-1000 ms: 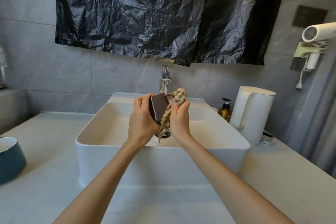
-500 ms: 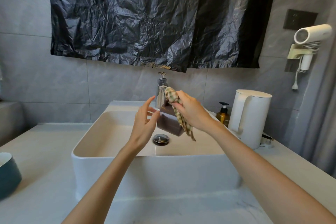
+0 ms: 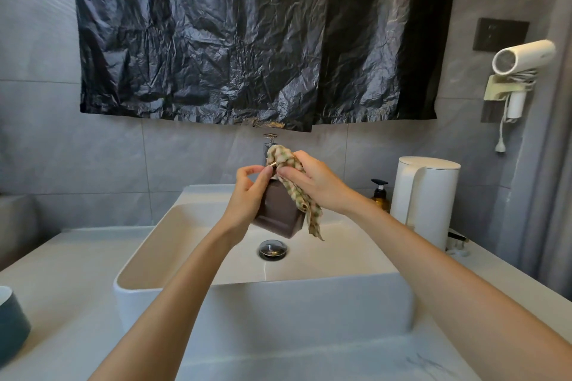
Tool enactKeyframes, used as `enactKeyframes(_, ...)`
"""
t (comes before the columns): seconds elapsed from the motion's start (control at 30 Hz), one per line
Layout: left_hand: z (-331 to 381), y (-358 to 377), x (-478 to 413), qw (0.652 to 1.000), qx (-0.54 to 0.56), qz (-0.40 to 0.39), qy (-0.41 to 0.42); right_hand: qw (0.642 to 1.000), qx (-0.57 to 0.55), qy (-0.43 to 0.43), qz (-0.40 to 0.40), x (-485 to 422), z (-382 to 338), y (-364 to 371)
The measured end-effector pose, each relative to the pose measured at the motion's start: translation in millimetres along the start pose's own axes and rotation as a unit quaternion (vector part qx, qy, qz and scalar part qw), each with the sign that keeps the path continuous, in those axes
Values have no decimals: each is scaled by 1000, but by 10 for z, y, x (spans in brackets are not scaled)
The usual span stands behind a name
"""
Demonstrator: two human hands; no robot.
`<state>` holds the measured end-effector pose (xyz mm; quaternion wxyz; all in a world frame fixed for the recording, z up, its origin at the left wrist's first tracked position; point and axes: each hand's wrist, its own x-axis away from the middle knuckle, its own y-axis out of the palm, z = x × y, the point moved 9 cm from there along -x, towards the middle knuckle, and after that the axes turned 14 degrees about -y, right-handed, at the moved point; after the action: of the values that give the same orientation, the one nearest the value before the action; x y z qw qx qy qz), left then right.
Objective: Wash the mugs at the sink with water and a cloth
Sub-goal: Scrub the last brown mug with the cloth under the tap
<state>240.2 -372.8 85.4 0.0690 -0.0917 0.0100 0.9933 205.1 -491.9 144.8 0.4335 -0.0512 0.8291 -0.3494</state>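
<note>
Brown mug (image 3: 278, 215), above sink (image 3: 278, 303): left hand (image 3: 250, 195) pinches its top; right hand (image 3: 315, 184) grips checked cloth (image 3: 298, 195) against it.

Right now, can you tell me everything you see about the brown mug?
The brown mug is dark, glossy and boxy with rounded corners, probably ceramic. It is tilted above the sink, base down. The left hand holds its side and pinches a thin golden piece at its top. The right hand holds a checked cloth against its top.
</note>
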Motion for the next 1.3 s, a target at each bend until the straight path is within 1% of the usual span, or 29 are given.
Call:
enactKeyframes(0.1, 23, 6, -4, 1000, 2, -10, -6, 995, -84, 11, 53, 5, 58, -22)
enactKeyframes(0.33, -34, 15, -31, 999, 15, -35, -34, 980, -147, 56, 118, -12, 213, 13)
enactKeyframes(0.4, -52, 7, -40, 998, 19, -36, -47, 967, -172, 93, 165, 6, 336, 4)
enactKeyframes(0.47, -62, 7, -16, 997, 23, -27, -64, 942, -197, 151, 225, 39, 496, -2)
enactKeyframes(0.5, -77, 12, -13, 997, 27, -28, -72, 936, -181, 173, 245, 56, 566, -16)
enactKeyframes(0.57, -137, 19, -38, 995, 41, -38, -85, 938, -95, 196, 269, 99, 652, -108)
enactKeyframes(0.63, -166, 8, -19, 991, 69, -44, -102, 936, -20, 202, 286, 163, 673, -243)
enactKeyframes(0.73, -169, -95, -47, 986, 113, -11, -120, 937, 55, 191, 288, 257, 555, -414)
enactKeyframes(0.8, -151, -161, -98, 984, 130, 15, -125, 945, 82, 144, 281, 285, 368, -452)
enactKeyframes(0.87, -155, -198, -132, 977, 154, 35, -140, 956, 88, 62, 273, 291, 122, -434)
enactKeyframes(0.93, -210, -230, -146, 963, 200, 57, -171, 968, 112, -13, 224, 275, -104, -293)
enactKeyframes(1.0, -277, -214, -137, 942, 258, 67, -203, 967, 172, -92, 167, 270, -290, -61)
enactKeyframes(1.07, -327, -177, -121, 920, 316, 67, -223, 949, 241, -153, 135, 303, -409, 172)
enactKeyframes(1.13, -344, -111, -130, 898, 376, 45, -222, 925, 304, -192, 124, 346, -436, 353)
enactKeyframes(1.2, -329, -97, -102, 895, 385, 33, -224, 896, 352, -243, 115, 388, -468, 484)
enactKeyframes(1.23, -352, -110, -87, 891, 390, 33, -231, 883, 365, -276, 106, 418, -497, 555)
enactKeyframes(1.3, -387, -104, -52, 862, 440, 11, -250, 869, 364, -327, 72, 498, -505, 673)
